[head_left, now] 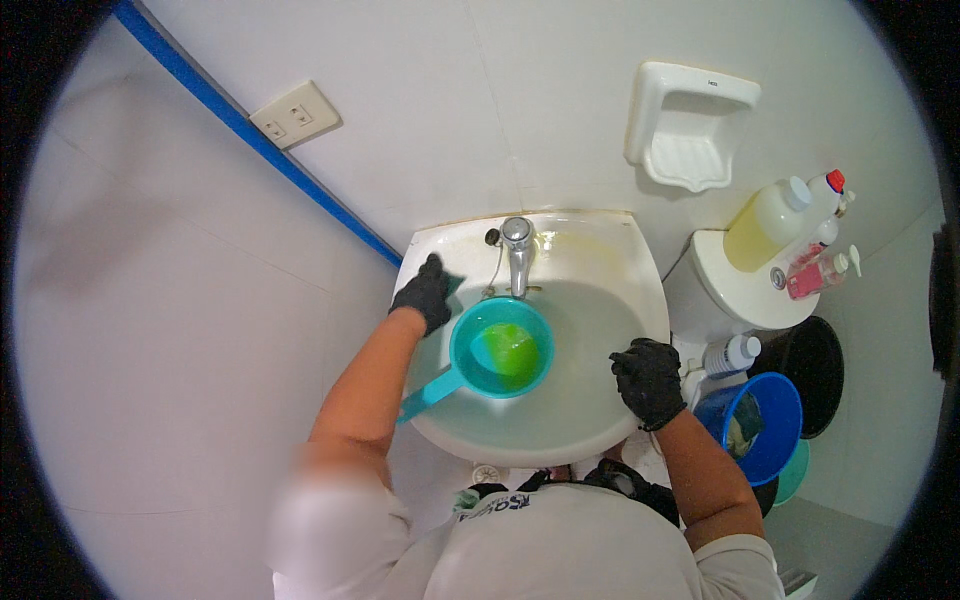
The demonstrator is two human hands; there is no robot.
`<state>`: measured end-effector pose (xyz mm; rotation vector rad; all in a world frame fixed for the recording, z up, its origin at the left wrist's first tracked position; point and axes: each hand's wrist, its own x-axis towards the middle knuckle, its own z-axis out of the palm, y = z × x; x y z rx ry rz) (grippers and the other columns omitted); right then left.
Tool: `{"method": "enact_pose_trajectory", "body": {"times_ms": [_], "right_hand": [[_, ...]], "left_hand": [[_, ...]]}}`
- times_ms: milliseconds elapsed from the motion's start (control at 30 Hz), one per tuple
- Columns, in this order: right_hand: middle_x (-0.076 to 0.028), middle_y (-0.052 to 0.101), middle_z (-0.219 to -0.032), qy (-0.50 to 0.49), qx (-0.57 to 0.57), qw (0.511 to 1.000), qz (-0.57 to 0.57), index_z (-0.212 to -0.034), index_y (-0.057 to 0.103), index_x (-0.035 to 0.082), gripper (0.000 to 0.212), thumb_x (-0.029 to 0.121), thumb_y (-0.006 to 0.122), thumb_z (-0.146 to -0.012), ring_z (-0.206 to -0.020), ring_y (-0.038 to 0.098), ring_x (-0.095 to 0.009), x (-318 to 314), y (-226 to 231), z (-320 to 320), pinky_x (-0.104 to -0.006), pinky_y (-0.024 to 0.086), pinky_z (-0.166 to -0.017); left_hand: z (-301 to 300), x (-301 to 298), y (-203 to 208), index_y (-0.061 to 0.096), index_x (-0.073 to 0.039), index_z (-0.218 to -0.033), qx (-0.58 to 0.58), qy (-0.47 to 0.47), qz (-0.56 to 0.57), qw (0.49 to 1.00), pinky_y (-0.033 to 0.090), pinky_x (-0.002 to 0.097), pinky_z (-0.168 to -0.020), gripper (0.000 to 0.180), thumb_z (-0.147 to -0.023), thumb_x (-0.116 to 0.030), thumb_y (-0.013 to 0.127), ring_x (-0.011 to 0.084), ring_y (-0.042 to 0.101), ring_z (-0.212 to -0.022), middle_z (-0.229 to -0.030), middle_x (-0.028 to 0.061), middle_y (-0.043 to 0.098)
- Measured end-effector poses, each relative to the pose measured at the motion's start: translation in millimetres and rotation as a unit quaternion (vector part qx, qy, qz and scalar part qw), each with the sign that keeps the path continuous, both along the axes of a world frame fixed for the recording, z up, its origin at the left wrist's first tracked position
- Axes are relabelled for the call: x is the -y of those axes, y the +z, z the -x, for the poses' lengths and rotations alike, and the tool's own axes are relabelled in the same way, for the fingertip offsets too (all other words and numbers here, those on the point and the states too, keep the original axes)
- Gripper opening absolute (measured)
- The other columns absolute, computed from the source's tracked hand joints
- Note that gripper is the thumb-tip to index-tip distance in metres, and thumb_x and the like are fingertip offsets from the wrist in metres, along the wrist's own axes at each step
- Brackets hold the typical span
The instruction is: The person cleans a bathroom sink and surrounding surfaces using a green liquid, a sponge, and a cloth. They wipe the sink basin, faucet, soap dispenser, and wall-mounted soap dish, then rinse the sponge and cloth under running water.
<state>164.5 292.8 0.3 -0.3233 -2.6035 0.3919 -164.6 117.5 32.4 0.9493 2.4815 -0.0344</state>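
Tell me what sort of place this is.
Most likely a small bathroom: a white wall-mounted sink with a metal tap, a wall soap dish, and what looks like a toilet cistern holding cleaning bottles.

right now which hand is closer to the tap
Left. The left hand rests on the sink rim just left of the tap; the right hand grips the rim's right front edge, farther off.
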Motion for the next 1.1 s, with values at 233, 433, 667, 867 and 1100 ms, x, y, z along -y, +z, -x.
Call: {"method": "enact_pose_trajectory", "body": {"times_ms": [233,433,667,867,1100], "right_hand": [[-0.009,0.064,-0.073,-0.043,0.045,0.997,0.043,-0.076,0.069,0.011,0.013,0.016,0.067,-0.064,-0.08,0.061,-0.03,5,1,-1,-0.0433,0.044,-0.075],[-0.01,0.063,-0.071,-0.05,0.084,0.995,0.029,-0.075,0.07,0.01,0.012,0.015,0.067,-0.064,-0.077,0.061,-0.028,6,7,1,-0.044,0.044,-0.071],[-0.009,0.063,-0.069,-0.045,0.112,0.993,-0.002,-0.076,0.07,0.011,0.013,0.017,0.067,-0.064,-0.074,0.06,-0.029,-2,-4,-4,-0.0446,0.045,-0.068],[-0.008,0.064,-0.073,-0.055,0.079,0.995,0.038,-0.078,0.07,0.012,0.015,0.016,0.067,-0.064,-0.079,0.06,-0.029,4,-7,-2,-0.0451,0.044,-0.071],[-0.008,0.064,-0.075,-0.056,0.117,0.991,0.023,-0.079,0.07,0.012,0.016,0.016,0.067,-0.064,-0.081,0.061,-0.029,2,-8,-3,-0.0448,0.043,-0.072]], "left_hand": [[1,16,-6,0.028,-0.003,-0.139,-0.081,-0.108,0.041,0.99,0.026,0.035,-0.11,0.078,-0.069,-0.007,0.061,0.0346,0.023,-0.135,-0.147,0.025,0.013],[8,-67,-9,0.016,0.007,-0.14,-0.008,-0.057,-0.052,0.997,0.028,0.0341,-0.109,0.075,-0.076,-0.009,0.053,0.0343,0.03,-0.132,-0.143,0.0292,0.02],[10,-48,0,0.026,-0.008,-0.141,0.038,-0.185,-0.025,0.982,0.029,0.0329,-0.108,0.068,-0.079,-0.011,0.054,0.0316,0.033,-0.131,-0.145,0.0245,0.021],[47,-22,-23,0.052,-0.019,-0.126,-0.059,-0.204,0.0,0.977,0.036,0.0347,-0.104,0.054,-0.073,-0.008,0.054,0.0345,0.039,-0.126,-0.147,0.024,0.017],[-12,-87,30,0.024,-0.008,-0.142,0.034,-0.082,0.003,0.996,0.037,0.0392,-0.102,0.068,-0.077,-0.008,0.047,0.0324,0.045,-0.122,-0.146,0.0188,0.024]]}}
